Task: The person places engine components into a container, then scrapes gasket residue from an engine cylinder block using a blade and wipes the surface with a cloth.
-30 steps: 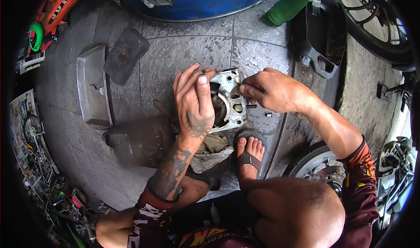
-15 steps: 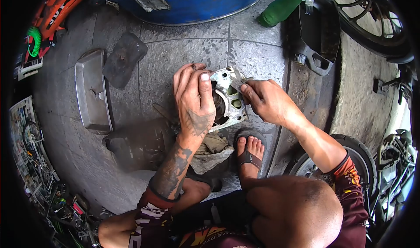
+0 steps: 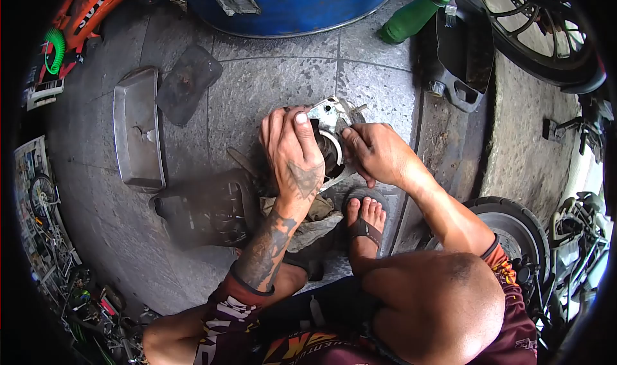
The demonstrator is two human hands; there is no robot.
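Note:
My left hand (image 3: 290, 147) is closed round the left side of a light metal engine casing (image 3: 327, 112), with its thumb along the upper edge. A large round opening shows in the casing's middle. On the opposite side, my right hand (image 3: 384, 151) pinches a thin, flat grey scraper (image 3: 348, 112) against the casing's face. The hand covers the lower right of the casing and part of the tool. A crumpled, dirty cloth (image 3: 308, 231) lies below the casing, beside my sandalled foot (image 3: 366, 220).
To the left are a metal tray (image 3: 137, 133), a dark flat pad (image 3: 188, 85) and a dark cut plastic container (image 3: 202, 209). A blue drum (image 3: 295, 8) stands ahead. A green bottle (image 3: 411, 19), a cut black jug (image 3: 459, 63) with a brush (image 3: 451, 11), and wheels are at right.
My right hand has moved slightly down and left over the casing, covering its right-hand holes. The left hand keeps its grip, and the whole view has shifted a little.

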